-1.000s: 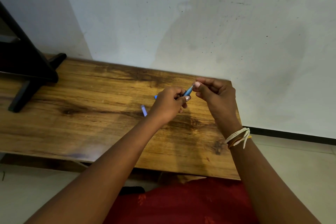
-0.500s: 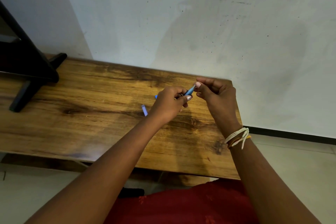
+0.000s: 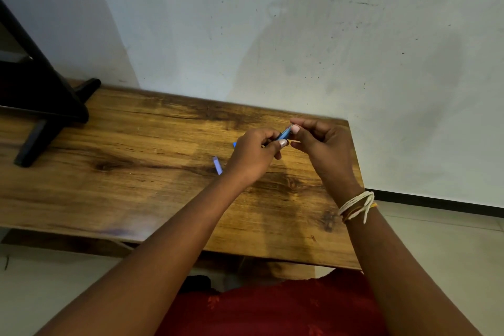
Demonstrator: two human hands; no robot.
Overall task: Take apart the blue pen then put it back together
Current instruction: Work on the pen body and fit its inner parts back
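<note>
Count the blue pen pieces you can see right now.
3: the blue barrel pinched between the left hand and right hand; a pale blue piece on the table; a blue bit behind the left hand. More may be hidden.

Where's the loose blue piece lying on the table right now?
In the head view, the loose blue piece lies on the wooden table, just left of the left hand, which holds the blue pen with the right hand.
</note>
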